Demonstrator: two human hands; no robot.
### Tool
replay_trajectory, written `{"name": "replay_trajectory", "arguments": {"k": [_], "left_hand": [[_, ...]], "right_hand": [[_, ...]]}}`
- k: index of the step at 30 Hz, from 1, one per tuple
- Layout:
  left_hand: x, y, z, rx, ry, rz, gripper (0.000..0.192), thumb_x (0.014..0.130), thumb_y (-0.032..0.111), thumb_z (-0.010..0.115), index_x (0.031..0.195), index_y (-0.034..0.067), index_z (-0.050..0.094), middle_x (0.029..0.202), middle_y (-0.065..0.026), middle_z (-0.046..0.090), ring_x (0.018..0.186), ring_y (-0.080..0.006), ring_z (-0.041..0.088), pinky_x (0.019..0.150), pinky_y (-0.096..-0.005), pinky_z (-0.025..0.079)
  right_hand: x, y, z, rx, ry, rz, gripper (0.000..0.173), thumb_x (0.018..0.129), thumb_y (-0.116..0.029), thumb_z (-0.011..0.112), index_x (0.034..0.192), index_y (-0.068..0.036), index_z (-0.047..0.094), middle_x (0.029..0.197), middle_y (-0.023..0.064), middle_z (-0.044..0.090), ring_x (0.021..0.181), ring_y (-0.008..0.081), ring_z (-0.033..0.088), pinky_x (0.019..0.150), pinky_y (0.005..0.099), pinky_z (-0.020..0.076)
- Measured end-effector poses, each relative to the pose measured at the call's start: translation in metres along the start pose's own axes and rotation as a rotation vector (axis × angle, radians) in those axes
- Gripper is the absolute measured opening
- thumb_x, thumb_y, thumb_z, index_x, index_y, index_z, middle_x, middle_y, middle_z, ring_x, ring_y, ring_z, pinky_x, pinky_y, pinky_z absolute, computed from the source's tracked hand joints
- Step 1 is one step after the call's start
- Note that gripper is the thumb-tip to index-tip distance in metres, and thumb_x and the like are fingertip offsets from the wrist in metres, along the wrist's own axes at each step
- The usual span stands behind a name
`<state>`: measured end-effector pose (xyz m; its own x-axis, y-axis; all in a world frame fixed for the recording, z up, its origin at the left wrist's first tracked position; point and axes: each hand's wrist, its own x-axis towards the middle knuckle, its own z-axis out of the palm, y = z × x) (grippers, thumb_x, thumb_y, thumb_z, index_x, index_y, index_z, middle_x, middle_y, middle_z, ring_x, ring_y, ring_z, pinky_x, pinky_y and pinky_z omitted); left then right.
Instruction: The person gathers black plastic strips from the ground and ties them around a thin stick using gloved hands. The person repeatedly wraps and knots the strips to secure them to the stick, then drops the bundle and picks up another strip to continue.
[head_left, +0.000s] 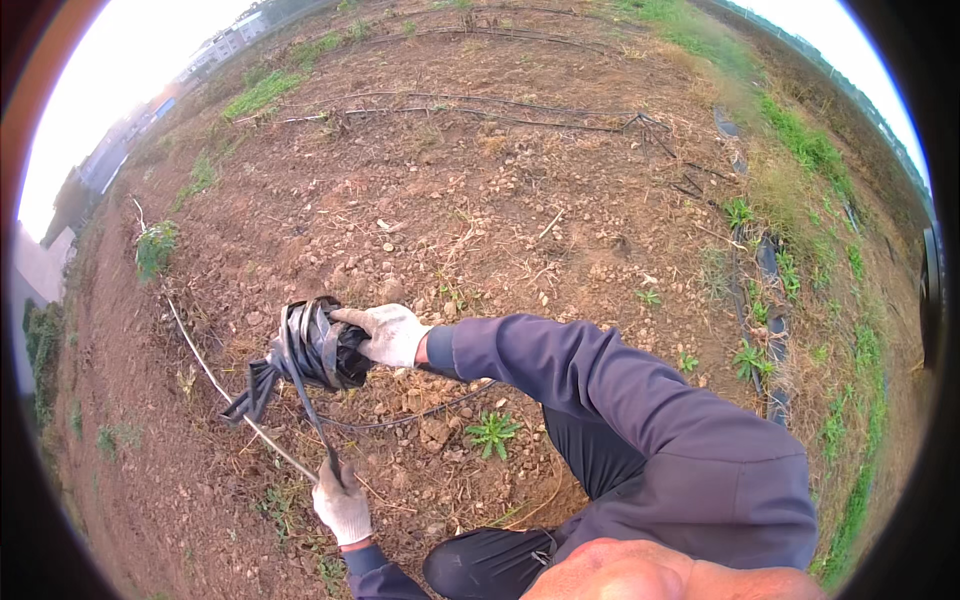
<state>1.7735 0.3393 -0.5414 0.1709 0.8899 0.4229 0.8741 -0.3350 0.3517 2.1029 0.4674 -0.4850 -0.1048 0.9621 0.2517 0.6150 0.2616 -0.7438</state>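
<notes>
A bundle of flat black drip tape (304, 341), wound in several turns, is held off the ground with its loose ends sticking out at the lower left. My right hand (390, 334), in a whitish knitted glove, grips it from the right side, fingers partly hidden by the coil. Below it, my left hand (341, 504), gloved alike, pinches a black strip (311, 416) that runs up to the bundle. A long pale-looking length of tape (214, 375) stretches from the far left across the soil to my left hand.
Dry, cloddy soil (450, 225) with straw surrounds me. A dark hose (420, 412) curves behind the bundle, near a small green weed (493, 433). More black lines (525, 111) lie farther off. Black plastic film (772, 300) and grass edge the right side. My bent knee (487, 562) is close by.
</notes>
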Motion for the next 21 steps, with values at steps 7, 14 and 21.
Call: {"name": "replay_trajectory", "arguments": {"k": [7,14,21], "left_hand": [[0.022,0.030,0.039,-0.418,0.082,0.143,0.035,0.111,0.020,0.069,0.137,-0.004,0.065,0.101,-0.0187,0.073,0.089,-0.0347,0.072,0.082,-0.0432,0.058],[0.034,0.033,0.033,-0.233,0.080,0.313,0.033,0.102,0.009,0.074,0.130,-0.006,0.066,0.116,-0.0270,0.071,0.104,-0.0502,0.068,0.091,-0.0539,0.058],[0.038,-0.058,0.070,-0.271,0.002,0.305,0.049,0.083,0.015,0.081,0.129,0.003,0.072,0.124,-0.0200,0.073,0.119,-0.0452,0.069,0.104,-0.0559,0.056]], "right_hand": [[-0.014,-0.021,0.014,1.119,-0.222,0.156,0.059,0.089,0.005,0.074,0.147,-0.005,0.068,0.119,0.0098,0.082,0.099,0.0233,0.081,0.090,0.0353,0.0661],[-0.035,-0.013,-0.012,1.201,-0.458,0.163,0.040,0.095,0.004,0.068,0.135,0.006,0.069,0.120,0.0163,0.079,0.100,0.0208,0.080,0.093,0.0337,0.0670],[-0.032,0.006,-0.032,0.991,-0.691,0.064,0.050,0.086,0.002,0.075,0.136,0.002,0.072,0.126,0.0113,0.078,0.113,0.0176,0.074,0.101,0.0309,0.0603]]}}
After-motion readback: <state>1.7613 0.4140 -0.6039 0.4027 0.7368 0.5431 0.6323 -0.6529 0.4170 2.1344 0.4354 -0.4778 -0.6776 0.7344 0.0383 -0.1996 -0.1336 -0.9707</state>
